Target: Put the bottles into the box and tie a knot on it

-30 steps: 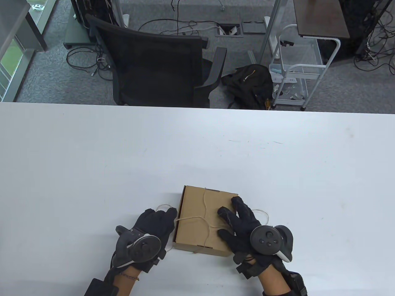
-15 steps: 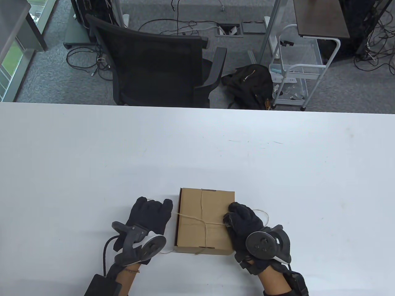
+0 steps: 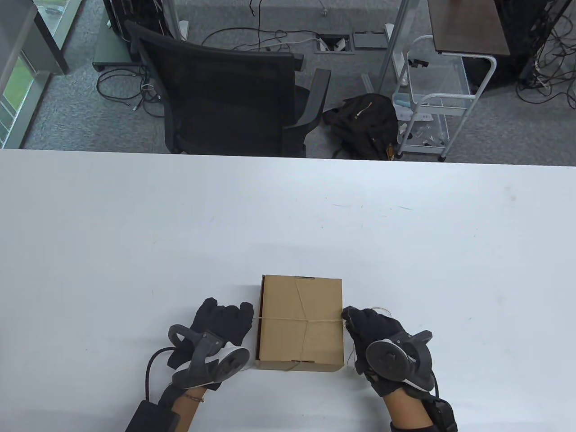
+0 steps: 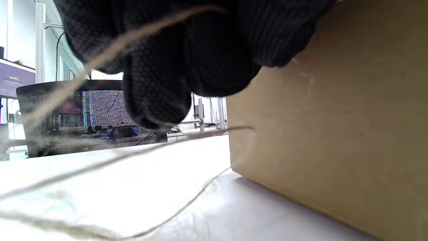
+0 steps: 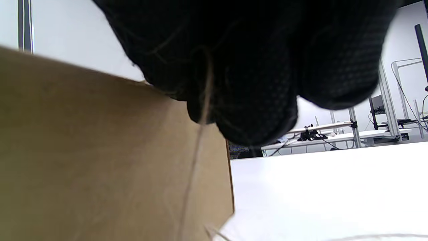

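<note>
A closed brown cardboard box [image 3: 300, 321] lies near the table's front edge. Thin twine [image 3: 297, 320] crosses its lid, one strand lengthwise and one pulled taut across. My left hand [image 3: 225, 315] is beside the box's left side, fingers curled round the twine's left end [image 4: 110, 55]. My right hand [image 3: 366, 324] is at the box's right edge, pinching the twine's right end [image 5: 204, 100]. In the wrist views the box wall [image 4: 334, 140] [image 5: 100, 160] fills one side. No bottles are visible.
The white table [image 3: 288, 216] stretches wide behind and beside the box. Beyond its far edge stand a black office chair [image 3: 225, 90], a black bag [image 3: 364, 121] on the floor and a white wire cart [image 3: 432, 103].
My right hand came off the lid to the box's right edge and curled on the twine. The crosswise strand went from slack to straight. The box turned square to the table edge.
</note>
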A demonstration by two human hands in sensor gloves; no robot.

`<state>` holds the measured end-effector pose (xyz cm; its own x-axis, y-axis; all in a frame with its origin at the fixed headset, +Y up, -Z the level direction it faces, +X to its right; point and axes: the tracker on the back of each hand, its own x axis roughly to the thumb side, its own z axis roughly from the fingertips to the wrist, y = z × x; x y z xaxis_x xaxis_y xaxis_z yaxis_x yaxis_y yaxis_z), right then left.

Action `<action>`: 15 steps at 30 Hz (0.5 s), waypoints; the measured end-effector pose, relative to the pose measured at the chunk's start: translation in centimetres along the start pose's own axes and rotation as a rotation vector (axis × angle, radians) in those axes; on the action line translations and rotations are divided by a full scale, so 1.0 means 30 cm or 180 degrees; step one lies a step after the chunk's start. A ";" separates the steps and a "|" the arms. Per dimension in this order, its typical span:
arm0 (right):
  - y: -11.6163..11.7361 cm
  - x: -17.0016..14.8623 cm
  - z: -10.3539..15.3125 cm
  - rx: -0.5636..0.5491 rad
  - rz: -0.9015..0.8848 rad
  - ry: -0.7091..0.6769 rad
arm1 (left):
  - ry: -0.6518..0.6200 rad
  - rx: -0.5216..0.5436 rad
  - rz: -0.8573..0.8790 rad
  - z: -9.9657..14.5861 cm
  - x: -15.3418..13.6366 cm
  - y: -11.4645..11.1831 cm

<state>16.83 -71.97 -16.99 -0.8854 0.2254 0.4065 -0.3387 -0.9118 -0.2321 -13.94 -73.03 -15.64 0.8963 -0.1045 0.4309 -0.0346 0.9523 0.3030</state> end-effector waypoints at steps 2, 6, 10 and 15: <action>0.013 -0.003 0.000 0.0082 0.0017 0.0046 | -0.0034 -0.0040 -0.0054 0.000 0.008 -0.007; 0.044 -0.016 -0.003 0.0284 -0.0057 0.0101 | -0.0105 -0.0148 -0.0062 -0.003 0.031 -0.031; 0.085 -0.020 -0.002 0.0480 -0.0035 0.0041 | -0.0158 -0.0241 -0.0016 -0.003 0.056 -0.054; 0.127 -0.014 -0.008 0.0678 0.0133 -0.0052 | -0.0177 -0.0413 0.0063 0.000 0.061 -0.076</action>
<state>15.84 -75.46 -18.26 -0.8914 0.1819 0.4152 -0.2254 -0.9726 -0.0577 -12.23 -75.40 -15.54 0.8700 -0.0976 0.4833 0.0087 0.9831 0.1830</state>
